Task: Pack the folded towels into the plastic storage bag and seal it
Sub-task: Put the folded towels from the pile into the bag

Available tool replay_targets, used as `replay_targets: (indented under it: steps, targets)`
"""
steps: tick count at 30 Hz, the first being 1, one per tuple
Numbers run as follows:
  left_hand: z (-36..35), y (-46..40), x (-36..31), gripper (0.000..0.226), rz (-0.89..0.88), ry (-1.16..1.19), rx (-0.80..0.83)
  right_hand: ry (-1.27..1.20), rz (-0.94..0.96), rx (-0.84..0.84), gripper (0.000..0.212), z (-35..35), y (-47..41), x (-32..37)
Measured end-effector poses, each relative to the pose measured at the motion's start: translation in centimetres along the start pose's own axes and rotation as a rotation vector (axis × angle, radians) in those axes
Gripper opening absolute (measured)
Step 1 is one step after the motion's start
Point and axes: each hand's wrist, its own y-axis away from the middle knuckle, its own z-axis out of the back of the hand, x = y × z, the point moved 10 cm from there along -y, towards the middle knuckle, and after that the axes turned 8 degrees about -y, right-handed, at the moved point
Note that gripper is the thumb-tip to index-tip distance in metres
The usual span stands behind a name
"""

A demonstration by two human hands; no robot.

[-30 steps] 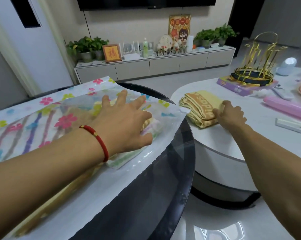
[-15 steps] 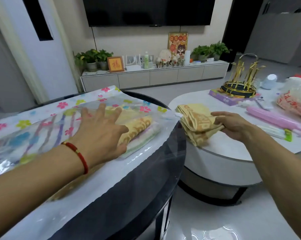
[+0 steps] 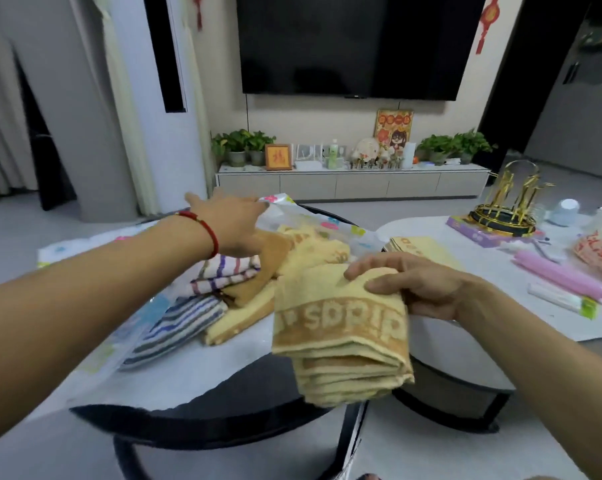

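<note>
My right hand (image 3: pixel 427 289) grips a folded yellow towel (image 3: pixel 341 344) with brown lettering and holds it in the air, in front of the bag's mouth. My left hand (image 3: pixel 230 223), with a red cord at the wrist, holds up the upper sheet of the flower-printed plastic storage bag (image 3: pixel 327 221), so the mouth gapes. Inside lie striped towels (image 3: pixel 223 271) and yellow-brown towels (image 3: pixel 310 252), stacked loosely. One more folded yellow towel (image 3: pixel 422 247) rests on the white table behind my right hand.
The bag lies on a round black glass table (image 3: pixel 230 427). To the right stands a white oval table (image 3: pixel 465 362) with a gold rack (image 3: pixel 507 216), a purple box (image 3: pixel 465 232), a pink tube (image 3: pixel 569 277) and small packets. A TV cabinet (image 3: pixel 355 183) lines the far wall.
My right hand has lifted the lettered yellow towel off the white table and brought it left, toward the bag. My left hand stopped pressing on the bag and raised its upper sheet.
</note>
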Motion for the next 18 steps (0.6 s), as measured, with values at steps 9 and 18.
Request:
replay_targets:
  steps: [9, 18]
  targets:
    - [4.5, -0.8, 2.8, 0.07, 0.09, 0.028, -0.087, -0.148, 0.22, -0.334, 0.041, -4.5, -16.1, -0.7]
    - [0.3, -2.2, -3.6, 0.058, -0.116, -0.087, -0.152, 0.35, 0.207, -0.686, 0.027, 8.9, -6.0, -4.2]
